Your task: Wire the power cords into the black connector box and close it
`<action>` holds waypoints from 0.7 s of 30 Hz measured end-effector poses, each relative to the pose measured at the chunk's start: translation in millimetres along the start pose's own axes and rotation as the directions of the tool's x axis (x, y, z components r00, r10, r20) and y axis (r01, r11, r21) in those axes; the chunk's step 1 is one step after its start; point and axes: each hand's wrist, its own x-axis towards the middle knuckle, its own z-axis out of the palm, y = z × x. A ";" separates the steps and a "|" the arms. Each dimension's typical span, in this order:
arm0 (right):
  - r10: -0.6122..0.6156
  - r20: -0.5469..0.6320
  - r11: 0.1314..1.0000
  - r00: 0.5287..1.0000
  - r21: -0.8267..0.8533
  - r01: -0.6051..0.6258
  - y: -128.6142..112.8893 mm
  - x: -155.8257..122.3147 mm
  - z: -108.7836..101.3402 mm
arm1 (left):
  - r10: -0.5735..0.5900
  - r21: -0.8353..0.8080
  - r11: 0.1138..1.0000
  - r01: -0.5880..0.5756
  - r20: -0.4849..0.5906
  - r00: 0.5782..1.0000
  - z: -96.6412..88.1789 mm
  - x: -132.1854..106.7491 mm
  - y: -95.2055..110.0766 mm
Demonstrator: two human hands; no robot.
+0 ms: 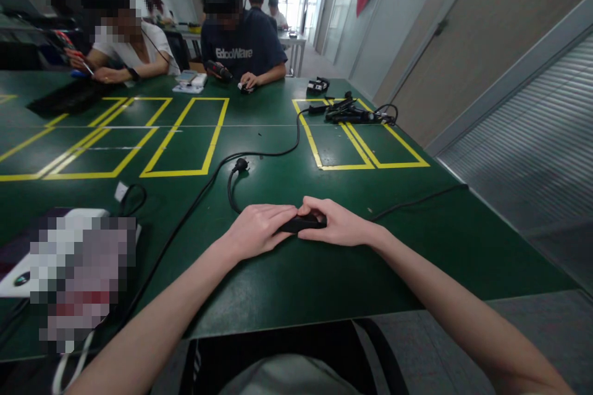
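Observation:
Low over the green table point(278, 284), both hands hold a black power adapter point(301, 224). My left hand point(262, 228) is closed around its left end, fingers lying over the top. At the other end, my right hand point(333, 221) grips it between thumb and fingers. A short black cord with a plug point(241, 165) comes out beyond my left hand, the plug lying on the table. From behind my right hand, a thin black cord point(417, 199) runs to the table's right edge. The fingers hide much of the adapter.
A bundle of black cables and adapters point(349, 111) lies at the back right, its long cord point(273, 154) crossing the table leftward. Yellow tape outlines point(185, 136) mark the surface. Blurred-out items point(88, 271) lie at left. Across the table, two people point(243, 49) handle tools and parts.

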 end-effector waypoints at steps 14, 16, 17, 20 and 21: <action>0.203 0.483 0.806 0.851 0.411 -0.426 0.1 -21.4 -44.1 | 0.005 -0.172 0.985 -0.010 -0.027 1.000 -4.9 4.9 17.5; 0.295 0.405 0.791 0.865 0.404 -0.459 7.9 -33.5 -68.4 | 0.006 -0.164 0.986 -0.024 -0.109 0.994 -10.6 3.6 14.9; 0.365 0.323 0.794 0.873 0.382 -0.473 12.0 -40.9 -82.5 | -0.008 -0.150 0.989 -0.014 -0.139 0.990 -12.9 3.3 14.1; 0.590 -0.177 0.806 0.788 0.184 -0.562 23.0 -64.4 -126.7 | -0.051 -0.104 0.994 0.033 -0.173 0.984 -15.9 3.7 14.0; 0.556 -0.380 0.820 0.739 0.103 -0.564 25.8 -71.3 -140.6 | -0.058 -0.097 0.994 0.042 -0.167 0.984 -15.4 4.1 14.3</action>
